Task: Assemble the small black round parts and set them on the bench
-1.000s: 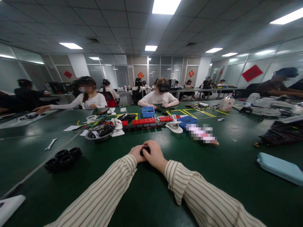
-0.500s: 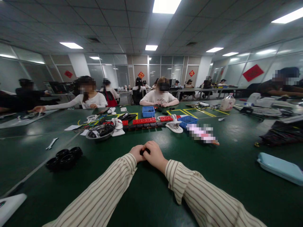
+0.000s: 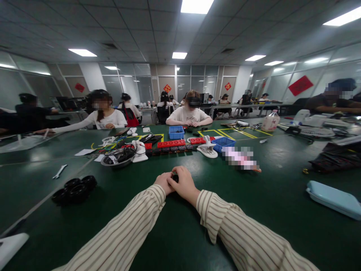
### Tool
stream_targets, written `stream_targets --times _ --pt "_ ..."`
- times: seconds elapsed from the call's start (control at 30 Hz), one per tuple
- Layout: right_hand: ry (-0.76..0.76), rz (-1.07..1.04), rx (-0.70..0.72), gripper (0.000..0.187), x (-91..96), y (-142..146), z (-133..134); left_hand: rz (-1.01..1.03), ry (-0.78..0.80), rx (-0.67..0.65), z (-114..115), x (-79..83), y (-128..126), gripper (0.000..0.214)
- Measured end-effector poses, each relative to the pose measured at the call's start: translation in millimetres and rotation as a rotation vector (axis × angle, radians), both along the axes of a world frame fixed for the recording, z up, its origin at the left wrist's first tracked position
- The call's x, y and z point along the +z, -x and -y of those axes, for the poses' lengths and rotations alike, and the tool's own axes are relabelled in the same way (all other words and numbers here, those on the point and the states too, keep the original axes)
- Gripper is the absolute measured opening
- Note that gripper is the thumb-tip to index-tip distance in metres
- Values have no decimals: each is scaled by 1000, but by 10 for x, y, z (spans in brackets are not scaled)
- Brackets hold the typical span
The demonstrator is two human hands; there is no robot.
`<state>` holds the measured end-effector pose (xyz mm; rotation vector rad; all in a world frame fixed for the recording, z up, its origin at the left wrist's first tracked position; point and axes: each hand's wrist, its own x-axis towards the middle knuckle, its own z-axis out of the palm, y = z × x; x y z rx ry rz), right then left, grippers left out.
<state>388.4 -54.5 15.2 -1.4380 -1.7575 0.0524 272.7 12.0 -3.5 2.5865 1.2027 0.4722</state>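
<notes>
My left hand and my right hand are together over the green table, fingers closed around one small black round part. Most of this part is covered by the fingers, so its exact kind does not show. My right thumb lies across it, and the left fingers wrap it from the other side. To the left, several black ring-shaped parts sit in a cluster on the table. Beyond them lies a metal wrench.
Ahead stand a metal bowl of cables, red and black power strips, a white clip base and blue baskets. A light blue case lies at right. Co-workers sit across the table, one directly opposite.
The black part has turned or shifted slightly between my fingers and shows a little further right. My left hand has moved slightly right. The view has shifted a little.
</notes>
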Motion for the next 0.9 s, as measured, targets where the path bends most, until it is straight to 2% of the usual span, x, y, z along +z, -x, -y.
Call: stream_targets --times 0.1,0.27,0.4,0.5,0.7,0.9 --pt "33 25 -20 13 -1 5 -7 5 -2 -11 -9 -3 14 38" --pt "18 42 43 2 18 10 6 -8 5 -34 -33 6 37 33" --pt "2 69 120 10 38 14 27 -25 7 -32 -40 13 44 24" --pt "-16 66 132 12 54 15 47 -25 7 -39 -38 10 47 26" --pt "-20 20 15 13 31 7 29 -4 1 -10 -28 -11 31 44" --pt "56 61 -101 20 -10 -3 -1 16 0 15 17 19 21 33"
